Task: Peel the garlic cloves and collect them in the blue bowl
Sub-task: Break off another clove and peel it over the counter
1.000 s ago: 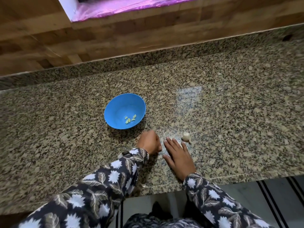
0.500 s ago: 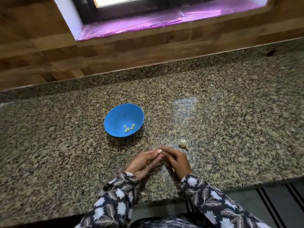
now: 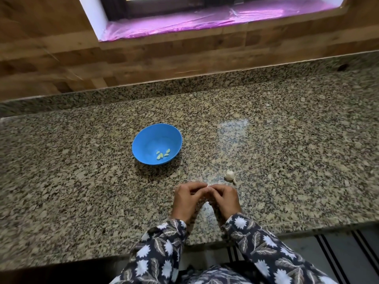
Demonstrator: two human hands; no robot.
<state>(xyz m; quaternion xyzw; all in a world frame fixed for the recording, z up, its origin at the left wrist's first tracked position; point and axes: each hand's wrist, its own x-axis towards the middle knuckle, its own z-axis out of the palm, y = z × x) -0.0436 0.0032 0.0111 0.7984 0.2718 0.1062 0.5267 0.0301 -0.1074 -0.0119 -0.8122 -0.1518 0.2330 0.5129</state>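
A blue bowl (image 3: 143, 140) stands on the granite counter (image 3: 82, 191) and holds several pale peeled cloves (image 3: 162, 154). The rest of a garlic bulb (image 3: 229, 174) lies to the right of the bowl, just beyond my hands. My left hand (image 3: 187, 199) and my right hand (image 3: 224, 198) are curled together near the counter's front edge, fingertips meeting. They pinch a small pale garlic clove (image 3: 208, 188) between them; most of it is hidden by the fingers. A scrap of white skin (image 3: 206, 202) shows below the fingers.
The counter runs wide to both sides, with a low granite upstand and a wooden wall (image 3: 143, 58) behind. A window sill (image 3: 205, 23) covered in purple film sits above. The counter's front edge (image 3: 287, 230) drops to a dark striped floor at the lower right.
My left fist and flat right hand lifted off the counter and came together with curled fingers around a clove. The view tilted upward, so the bowl and bulb sit lower.
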